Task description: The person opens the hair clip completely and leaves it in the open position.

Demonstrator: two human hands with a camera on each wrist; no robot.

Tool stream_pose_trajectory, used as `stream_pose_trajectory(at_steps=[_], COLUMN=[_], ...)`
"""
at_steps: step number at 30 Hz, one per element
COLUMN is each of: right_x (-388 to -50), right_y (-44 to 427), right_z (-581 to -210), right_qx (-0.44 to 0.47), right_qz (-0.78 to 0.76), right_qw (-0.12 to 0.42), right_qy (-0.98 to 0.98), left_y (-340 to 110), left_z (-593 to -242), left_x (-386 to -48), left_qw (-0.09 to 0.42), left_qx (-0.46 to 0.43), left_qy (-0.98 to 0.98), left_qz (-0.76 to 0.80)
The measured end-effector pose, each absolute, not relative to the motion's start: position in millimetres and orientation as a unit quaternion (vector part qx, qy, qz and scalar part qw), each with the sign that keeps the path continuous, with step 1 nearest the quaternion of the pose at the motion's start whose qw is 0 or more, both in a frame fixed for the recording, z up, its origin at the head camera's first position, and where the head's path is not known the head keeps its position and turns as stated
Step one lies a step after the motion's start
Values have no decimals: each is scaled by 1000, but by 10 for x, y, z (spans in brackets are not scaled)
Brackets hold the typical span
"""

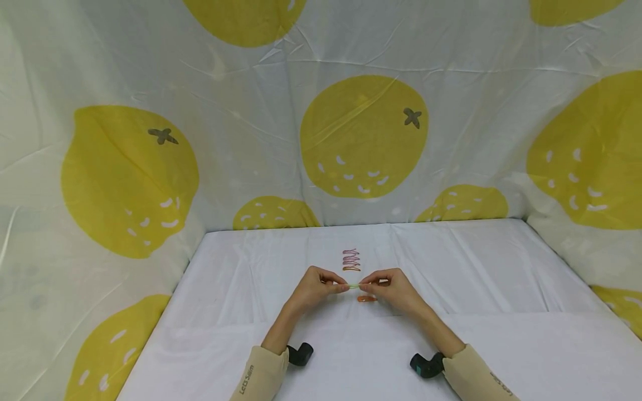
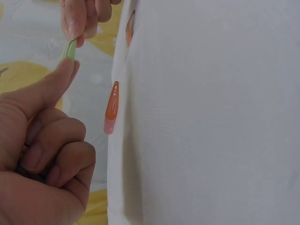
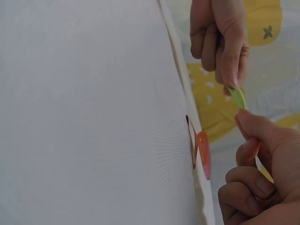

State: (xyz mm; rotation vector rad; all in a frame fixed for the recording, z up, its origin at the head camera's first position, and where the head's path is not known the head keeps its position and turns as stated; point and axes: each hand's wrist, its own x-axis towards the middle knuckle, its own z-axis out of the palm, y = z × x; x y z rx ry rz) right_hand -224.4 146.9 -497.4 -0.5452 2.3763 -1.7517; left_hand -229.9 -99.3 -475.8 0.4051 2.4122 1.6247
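Observation:
A light green snap hair clip (image 1: 354, 286) is stretched between both hands, held above the white table. My left hand (image 1: 312, 288) pinches one end between thumb and forefinger, its other fingers curled in, as the left wrist view shows. At the opposite end, my right hand (image 1: 395, 289) pinches the same clip (image 3: 238, 97) with thumb and forefinger. Whether the clip is snapped or sprung apart, I cannot tell. Just below the right fingertips lies an orange hair clip (image 1: 367, 299). Beyond the hands, several pink and orange hair clips (image 1: 351, 260) lie in a column.
White cloth covers the table (image 1: 476, 267). A curtain (image 1: 466, 139) printed with yellow lemons hangs behind and at both sides. Black wrist-worn devices stick out inward from the left sleeve (image 1: 262, 372) and the right sleeve (image 1: 473, 372).

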Motion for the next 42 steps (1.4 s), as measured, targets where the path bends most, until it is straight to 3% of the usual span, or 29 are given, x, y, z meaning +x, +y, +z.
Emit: stream_pose_trajectory(at_steps=[27,42], right_x=[-2198,-2154], right_y=[1407,1291], right_z=[-5022,-5033], right_qx=[-159,-159], right_qz=[-638,-648], right_qw=[39,-71], right_qy=[752,741], left_y=[-980,-945], left_z=[-4738,-4721], left_x=[-2297,-2282], left_qw=[74,37], left_qx=[163,160], left_qy=[797,790], left_qz=[577,590])
